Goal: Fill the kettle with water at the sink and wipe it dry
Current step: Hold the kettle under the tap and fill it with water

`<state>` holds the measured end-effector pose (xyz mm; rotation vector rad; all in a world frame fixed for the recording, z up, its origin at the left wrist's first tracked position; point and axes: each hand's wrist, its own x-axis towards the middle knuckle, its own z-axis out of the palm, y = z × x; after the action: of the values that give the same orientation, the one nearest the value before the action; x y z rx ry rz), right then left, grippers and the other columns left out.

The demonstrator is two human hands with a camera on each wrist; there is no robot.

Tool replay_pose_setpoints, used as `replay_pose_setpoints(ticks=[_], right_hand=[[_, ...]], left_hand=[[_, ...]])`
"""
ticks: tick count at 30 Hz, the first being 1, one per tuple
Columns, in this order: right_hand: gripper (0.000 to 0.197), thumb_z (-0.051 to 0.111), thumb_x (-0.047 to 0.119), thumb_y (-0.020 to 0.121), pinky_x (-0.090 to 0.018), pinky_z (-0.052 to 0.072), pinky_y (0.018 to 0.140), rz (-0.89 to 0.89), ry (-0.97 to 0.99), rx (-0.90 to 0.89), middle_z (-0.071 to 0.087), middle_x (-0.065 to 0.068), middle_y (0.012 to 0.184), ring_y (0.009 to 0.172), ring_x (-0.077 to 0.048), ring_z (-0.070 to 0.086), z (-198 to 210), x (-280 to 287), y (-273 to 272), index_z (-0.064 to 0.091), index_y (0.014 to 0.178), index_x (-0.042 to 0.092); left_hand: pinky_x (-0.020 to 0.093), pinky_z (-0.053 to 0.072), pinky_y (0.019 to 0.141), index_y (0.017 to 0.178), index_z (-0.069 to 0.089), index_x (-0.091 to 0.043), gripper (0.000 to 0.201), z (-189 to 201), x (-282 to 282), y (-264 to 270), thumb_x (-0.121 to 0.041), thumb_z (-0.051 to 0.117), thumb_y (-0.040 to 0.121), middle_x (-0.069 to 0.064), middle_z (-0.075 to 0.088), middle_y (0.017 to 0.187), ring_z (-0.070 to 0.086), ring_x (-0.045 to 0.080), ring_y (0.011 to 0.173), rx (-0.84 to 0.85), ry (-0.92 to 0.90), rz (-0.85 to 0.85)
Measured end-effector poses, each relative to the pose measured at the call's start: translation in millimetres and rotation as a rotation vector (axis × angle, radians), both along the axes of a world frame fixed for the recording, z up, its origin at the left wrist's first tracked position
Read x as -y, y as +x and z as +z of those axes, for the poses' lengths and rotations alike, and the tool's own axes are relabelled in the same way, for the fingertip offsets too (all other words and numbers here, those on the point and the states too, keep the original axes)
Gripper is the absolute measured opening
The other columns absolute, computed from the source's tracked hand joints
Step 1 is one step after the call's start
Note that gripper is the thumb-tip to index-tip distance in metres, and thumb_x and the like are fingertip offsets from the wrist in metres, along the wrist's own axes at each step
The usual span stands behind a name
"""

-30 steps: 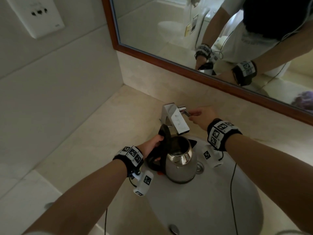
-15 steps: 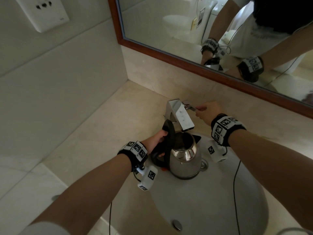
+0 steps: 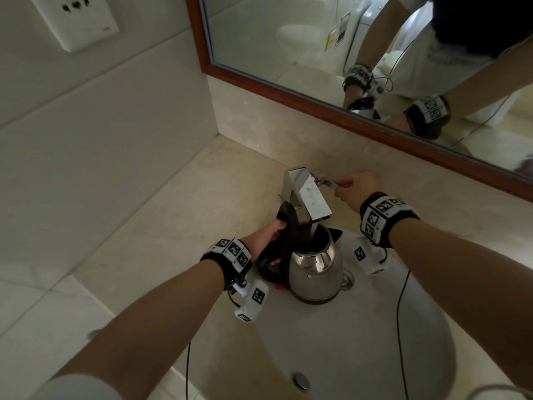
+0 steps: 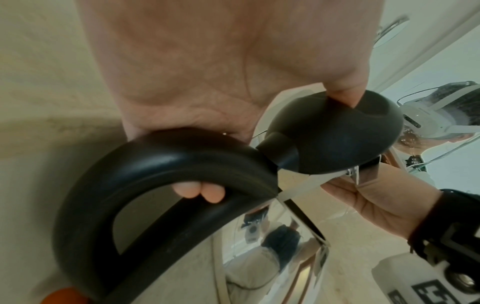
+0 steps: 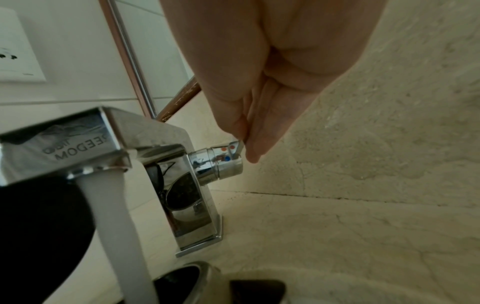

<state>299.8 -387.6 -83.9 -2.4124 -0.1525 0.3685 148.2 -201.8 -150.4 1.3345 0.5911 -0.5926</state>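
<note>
A steel kettle [image 3: 315, 272] with a black handle [image 4: 166, 164] stands in the white sink [image 3: 360, 342], its black lid [image 3: 288, 223] tipped up. My left hand [image 3: 266, 238] grips the handle, thumb on the lid [image 4: 335, 131]. The chrome tap [image 3: 305, 194] juts over the kettle mouth, and a stream of water [image 5: 114, 222] runs from its spout [image 5: 64, 148] into the kettle. My right hand [image 3: 356, 187] pinches the tap's side lever [image 5: 237, 146] between thumb and fingers.
A beige stone counter [image 3: 161, 226] surrounds the sink, with a tiled wall on the left and a wood-framed mirror [image 3: 317, 90] behind the tap. A wall socket [image 3: 78, 21] sits at upper left. The sink's drain [image 3: 301, 381] lies near the front.
My right hand has drawn the tap lever outward to the right, and water now runs into the kettle. The left hand keeps its hold on the kettle.
</note>
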Motion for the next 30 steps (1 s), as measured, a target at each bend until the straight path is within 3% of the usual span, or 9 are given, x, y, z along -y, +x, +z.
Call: replay_pose_setpoints(ticks=[7, 20, 24, 30], right_hand=[[0.023, 0.066, 0.011, 0.086, -0.042, 0.055, 0.089, -0.018, 0.000, -0.005, 0.074, -0.009, 0.098, 0.094, -0.027, 0.068, 0.4, 0.0, -1.1, 0.073, 0.108, 0.013], [0.026, 0.067, 0.010, 0.085, -0.042, 0.054, 0.093, -0.020, -0.007, -0.005, 0.074, -0.009, 0.103, 0.098, -0.026, 0.067, 0.4, -0.6, -0.4, 0.072, 0.110, 0.011], [0.027, 0.066, 0.009, 0.084, -0.043, 0.054, 0.093, -0.025, 0.005, -0.027, 0.074, -0.009, 0.104, 0.098, -0.026, 0.067, 1.0, -0.7, -0.8, 0.071, 0.110, 0.011], [0.025, 0.067, 0.009, 0.083, -0.042, 0.056, 0.090, -0.042, 0.017, -0.038, 0.074, -0.009, 0.100, 0.095, -0.025, 0.069, 2.7, 0.1, -1.2, 0.072, 0.108, 0.011]], left_hand=[[0.027, 0.051, 0.058, 0.106, 0.063, -0.006, 0.075, -2.8, -1.7, -0.1, -0.063, 0.053, 0.058, 0.010, 0.068, 0.084, 0.065, 0.022, 0.067, 0.017, 0.001, -0.017], [0.030, 0.051, 0.065, 0.105, 0.064, -0.003, 0.084, -8.4, -2.4, 1.5, -0.067, 0.052, 0.052, 0.014, 0.068, 0.086, 0.064, 0.026, 0.070, 0.016, 0.014, -0.036], [0.028, 0.049, 0.060, 0.104, 0.062, -0.003, 0.082, -8.6, -2.8, 1.8, -0.068, 0.051, 0.055, 0.012, 0.066, 0.083, 0.063, 0.023, 0.064, 0.025, -0.009, -0.059], [0.027, 0.051, 0.058, 0.112, 0.062, -0.002, 0.088, -9.0, -2.7, 2.4, -0.067, 0.053, 0.054, 0.012, 0.068, 0.088, 0.065, 0.023, 0.068, 0.021, 0.005, -0.033]])
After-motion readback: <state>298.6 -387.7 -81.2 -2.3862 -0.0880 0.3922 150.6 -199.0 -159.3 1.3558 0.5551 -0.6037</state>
